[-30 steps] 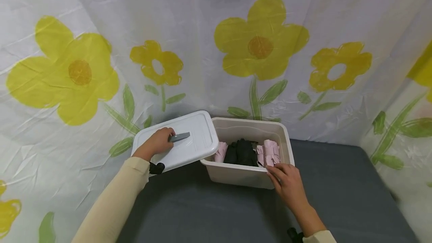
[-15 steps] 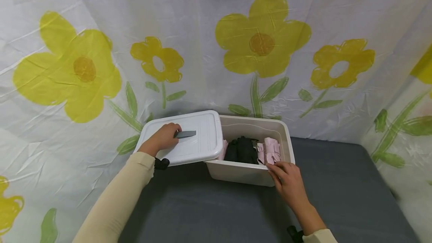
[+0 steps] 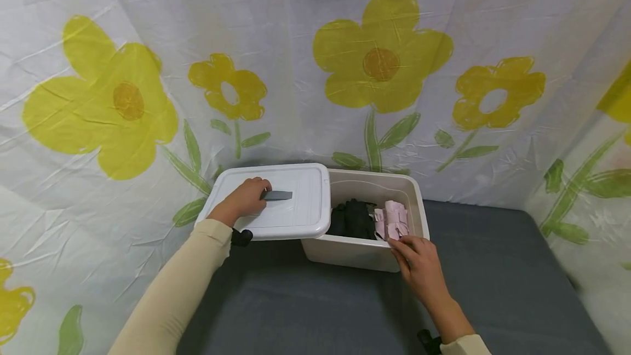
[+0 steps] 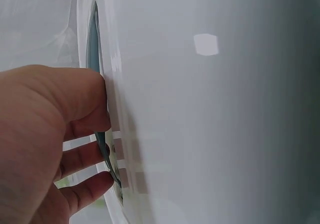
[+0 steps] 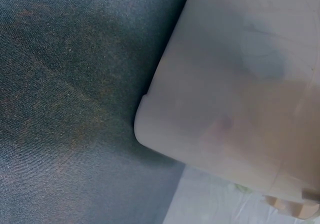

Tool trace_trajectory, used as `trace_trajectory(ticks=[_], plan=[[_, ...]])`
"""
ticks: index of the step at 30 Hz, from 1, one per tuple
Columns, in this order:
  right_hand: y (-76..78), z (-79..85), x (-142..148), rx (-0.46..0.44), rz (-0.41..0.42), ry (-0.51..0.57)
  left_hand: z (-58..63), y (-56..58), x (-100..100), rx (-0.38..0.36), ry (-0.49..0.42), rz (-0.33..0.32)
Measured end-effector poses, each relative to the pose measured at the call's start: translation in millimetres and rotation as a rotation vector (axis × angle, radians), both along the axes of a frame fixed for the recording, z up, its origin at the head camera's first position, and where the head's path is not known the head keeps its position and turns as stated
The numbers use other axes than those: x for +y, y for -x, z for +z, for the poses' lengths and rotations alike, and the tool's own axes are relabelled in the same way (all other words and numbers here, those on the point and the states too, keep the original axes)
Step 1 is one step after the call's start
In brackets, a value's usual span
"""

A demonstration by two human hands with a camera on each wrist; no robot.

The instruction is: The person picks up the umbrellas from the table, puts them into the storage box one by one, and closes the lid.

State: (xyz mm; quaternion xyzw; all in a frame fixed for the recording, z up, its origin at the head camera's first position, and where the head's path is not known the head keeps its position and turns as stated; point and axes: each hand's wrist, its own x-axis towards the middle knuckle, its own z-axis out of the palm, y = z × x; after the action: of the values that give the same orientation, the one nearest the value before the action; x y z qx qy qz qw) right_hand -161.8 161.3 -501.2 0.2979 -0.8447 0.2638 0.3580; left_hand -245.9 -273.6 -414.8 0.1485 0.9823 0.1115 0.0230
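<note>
A white lid (image 3: 308, 218) hangs level over the left part of a beige plastic storage box (image 3: 357, 255). My left hand (image 3: 244, 199) grips the lid's grey handle (image 3: 279, 195); in the left wrist view, thumb and fingers are on the handle (image 4: 93, 46). The right hand (image 3: 420, 263) holds the front right rim of the box, fingertips at the edge and thumb lower. Inside lie dark rolled bundles (image 3: 359, 219) and, at the right, pink rolled bundles (image 3: 396, 218). The lid hides the box's left end. The right wrist view shows the box wall (image 5: 225, 109), without the hand.
The box stands on a dark grey surface (image 3: 305, 305), which extends in front and to the right. Close behind it hangs a white curtain (image 3: 291, 70) printed with yellow flowers. It also runs along the left and right sides.
My left hand has carried the lid rightward over the box and levelled it, covering the pink bundle at the left. The right hand has stayed on the rim.
</note>
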Motion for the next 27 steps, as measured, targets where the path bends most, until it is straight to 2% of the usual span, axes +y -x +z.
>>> trace_trajectory(ticks=[6, 11, 18, 27], plan=[[0.5, -1.2, 0.0, 0.007, 0.0, 0.0, 3.6, 3.0, 10.2, -0.028, -0.003, -0.006], [0.4, -1.0, 0.3, 0.006, 0.003, 0.006, 2.1, 7.1, 17.5, -0.033, 0.018, -0.009], [-1.7, 0.7, 1.1, -0.006, -0.01, -0.007, 1.3, 10.1, 27.2, -0.021, 0.027, -0.032], [-1.8, 1.4, 1.9, 0.023, -0.012, -0.043, 0.3, 14.6, 37.5, -0.02, 0.036, -0.049]])
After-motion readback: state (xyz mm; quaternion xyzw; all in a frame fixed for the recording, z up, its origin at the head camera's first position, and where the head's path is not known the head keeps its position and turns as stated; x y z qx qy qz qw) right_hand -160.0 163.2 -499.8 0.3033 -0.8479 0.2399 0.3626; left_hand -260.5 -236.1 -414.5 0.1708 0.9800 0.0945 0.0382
